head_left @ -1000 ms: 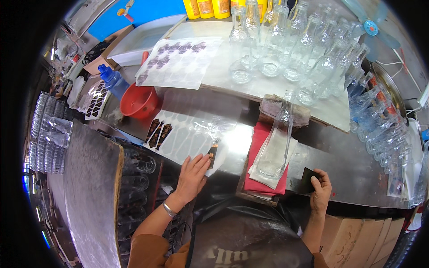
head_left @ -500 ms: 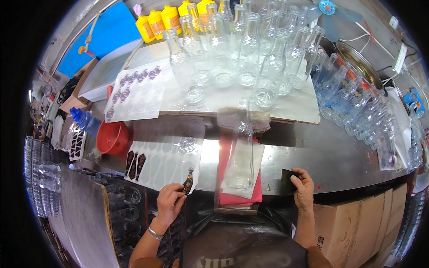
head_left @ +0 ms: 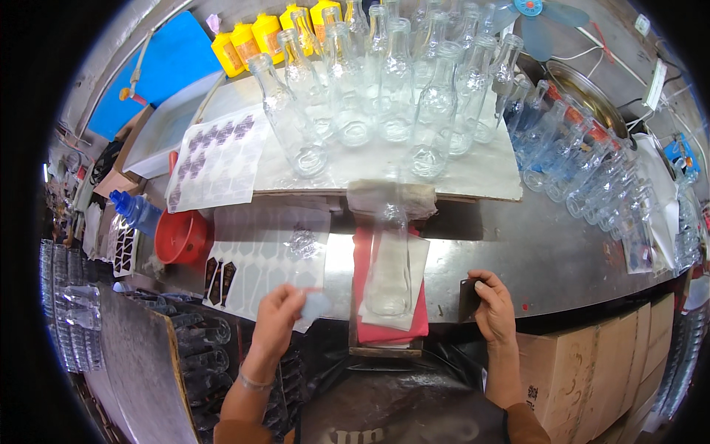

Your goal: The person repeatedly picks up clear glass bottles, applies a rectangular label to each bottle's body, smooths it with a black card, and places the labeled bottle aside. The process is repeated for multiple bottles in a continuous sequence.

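Observation:
My left hand [head_left: 278, 322] is pinched on a small label decal [head_left: 316, 306], blurred by motion, its pale side showing. Beneath it lies the decal sheet [head_left: 255, 277], with a few dark tie-shaped decals [head_left: 226, 280] at its left edge. Between thumb and fingers, my right hand [head_left: 494, 307] grips a thin dark flat scraper [head_left: 469, 300] over the steel bench. Between my hands a clear glass bottle [head_left: 387, 285] lies on its back, base toward me, on white paper over a red cloth [head_left: 416, 325]. Its neck rests on a cloth-wrapped support [head_left: 418, 201].
Many clear bottles [head_left: 433, 126] stand on the raised board [head_left: 333, 177], with another printed sheet [head_left: 214, 166] left of them. Tilted bottles [head_left: 584, 170] crowd the right. A red bowl [head_left: 181, 237] and blue bottle [head_left: 137, 211] sit left; cardboard boxes [head_left: 566, 370] stand lower right.
My left hand has lifted the decal off the sheet and turned it, so its pale side shows instead of the dark one. My right hand keeps the scraper, with little movement.

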A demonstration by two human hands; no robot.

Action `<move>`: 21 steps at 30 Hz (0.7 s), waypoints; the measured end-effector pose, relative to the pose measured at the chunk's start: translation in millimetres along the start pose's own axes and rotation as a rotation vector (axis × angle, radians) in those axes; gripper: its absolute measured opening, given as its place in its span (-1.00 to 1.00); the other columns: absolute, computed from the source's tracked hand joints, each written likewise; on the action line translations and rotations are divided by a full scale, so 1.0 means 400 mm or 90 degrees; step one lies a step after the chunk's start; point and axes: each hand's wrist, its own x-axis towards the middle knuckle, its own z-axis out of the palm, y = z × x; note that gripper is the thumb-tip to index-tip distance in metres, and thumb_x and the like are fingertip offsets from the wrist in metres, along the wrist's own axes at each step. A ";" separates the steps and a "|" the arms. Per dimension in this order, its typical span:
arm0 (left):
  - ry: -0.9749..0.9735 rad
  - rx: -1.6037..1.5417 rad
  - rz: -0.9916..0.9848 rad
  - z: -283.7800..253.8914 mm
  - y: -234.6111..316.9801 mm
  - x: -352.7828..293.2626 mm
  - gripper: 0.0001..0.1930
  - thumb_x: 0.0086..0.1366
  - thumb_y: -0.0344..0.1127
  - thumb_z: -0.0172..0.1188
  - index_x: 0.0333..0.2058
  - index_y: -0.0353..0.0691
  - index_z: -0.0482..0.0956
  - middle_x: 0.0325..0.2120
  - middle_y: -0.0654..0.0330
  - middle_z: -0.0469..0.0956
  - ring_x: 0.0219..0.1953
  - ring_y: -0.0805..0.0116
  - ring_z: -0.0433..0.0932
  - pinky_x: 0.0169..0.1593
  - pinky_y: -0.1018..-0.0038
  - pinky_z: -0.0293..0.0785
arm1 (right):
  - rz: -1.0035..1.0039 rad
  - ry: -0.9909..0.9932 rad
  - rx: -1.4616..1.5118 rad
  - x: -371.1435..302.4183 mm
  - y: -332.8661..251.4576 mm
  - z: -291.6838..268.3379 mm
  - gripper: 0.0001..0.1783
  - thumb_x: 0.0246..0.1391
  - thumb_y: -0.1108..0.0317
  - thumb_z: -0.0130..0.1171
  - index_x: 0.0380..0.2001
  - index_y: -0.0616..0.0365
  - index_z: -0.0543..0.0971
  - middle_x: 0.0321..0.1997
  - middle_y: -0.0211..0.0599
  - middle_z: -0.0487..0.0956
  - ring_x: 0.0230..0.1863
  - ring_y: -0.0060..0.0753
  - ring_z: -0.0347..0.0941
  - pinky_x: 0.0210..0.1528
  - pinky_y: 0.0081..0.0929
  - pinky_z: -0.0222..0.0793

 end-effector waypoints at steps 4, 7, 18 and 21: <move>0.016 0.047 0.279 0.178 0.140 0.090 -0.88 0.33 -0.39 0.26 -0.37 -0.25 0.54 -0.07 0.05 0.67 -0.10 0.46 0.60 -0.12 0.51 0.51 | 0.015 -0.014 -0.005 0.016 -0.027 0.065 -0.74 0.32 0.37 0.06 -0.06 0.33 0.56 -0.28 -0.28 0.57 -0.25 -0.53 0.49 -0.15 -0.59 0.45; -0.063 0.423 0.554 0.276 0.216 0.077 -0.87 0.19 -0.55 0.33 -0.39 -0.26 0.52 -0.04 0.00 0.67 0.04 0.18 0.64 0.04 0.41 0.54 | 0.031 -0.102 -0.074 0.041 -0.034 0.076 -0.68 0.36 0.26 0.02 -0.12 0.33 0.56 -0.43 -0.29 0.54 -0.47 -0.57 0.40 -0.40 -0.62 0.35; -0.165 0.708 0.685 0.306 0.156 0.033 -0.65 0.05 -0.24 0.52 -0.35 -0.28 0.53 0.16 -0.09 0.48 0.32 -0.13 0.36 0.25 0.17 0.40 | -0.040 -0.199 -0.356 0.169 -0.046 0.240 -0.50 0.44 0.05 -0.06 0.05 0.30 0.56 -0.15 -0.24 0.69 -0.56 -0.79 0.29 -0.51 -0.73 0.18; 0.042 0.489 0.517 0.306 0.126 0.056 -0.44 0.07 -0.22 0.51 0.00 -0.35 0.52 0.22 -0.19 0.40 0.32 -0.19 0.34 0.26 0.16 0.38 | -0.038 -0.230 -0.367 0.199 -0.034 0.254 -0.51 0.42 0.05 -0.01 0.03 0.31 0.59 -0.15 -0.27 0.69 -0.32 -0.71 0.42 -0.27 -0.66 0.34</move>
